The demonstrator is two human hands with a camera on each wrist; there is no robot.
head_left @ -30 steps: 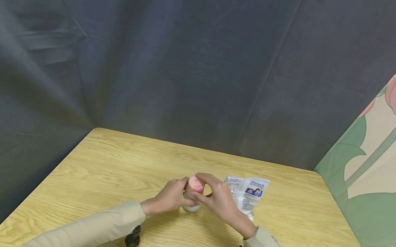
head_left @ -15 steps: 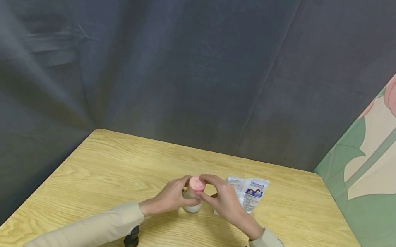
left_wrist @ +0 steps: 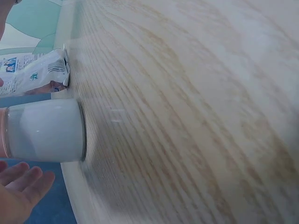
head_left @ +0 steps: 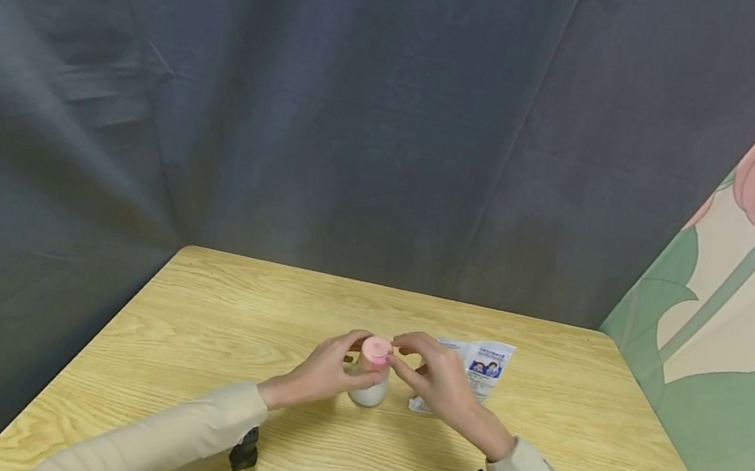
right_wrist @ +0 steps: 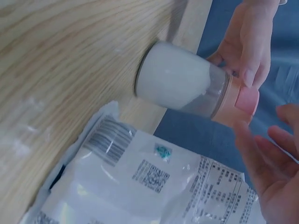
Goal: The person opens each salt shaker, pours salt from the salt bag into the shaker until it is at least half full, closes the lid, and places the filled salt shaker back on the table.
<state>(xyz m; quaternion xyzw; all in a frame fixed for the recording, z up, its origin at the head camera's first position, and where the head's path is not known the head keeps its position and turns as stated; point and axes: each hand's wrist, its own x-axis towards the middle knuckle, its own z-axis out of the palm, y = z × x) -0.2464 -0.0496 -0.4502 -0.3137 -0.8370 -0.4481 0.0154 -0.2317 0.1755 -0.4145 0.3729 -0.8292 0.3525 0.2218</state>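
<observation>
A clear glass jar with white contents stands upright on the wooden table, with a pink cap on top. My left hand holds it near the cap, thumb in front and index finger behind. In the right wrist view, the left thumb lies against the pink cap. My right hand is at the cap's right side, its fingers spread. One right fingertip is at the cap's edge in the right wrist view; whether it touches, I cannot tell.
A printed white plastic pouch lies right of the jar, partly behind the right hand. The wooden table extends around both hands. Behind it hangs a dark curtain; a flower-patterned cloth is at the right.
My right hand has loosened its fingers from the cap and drawn slightly to the right, leaving more of the cap visible. The left hand has shifted little and the jar stays in place.
</observation>
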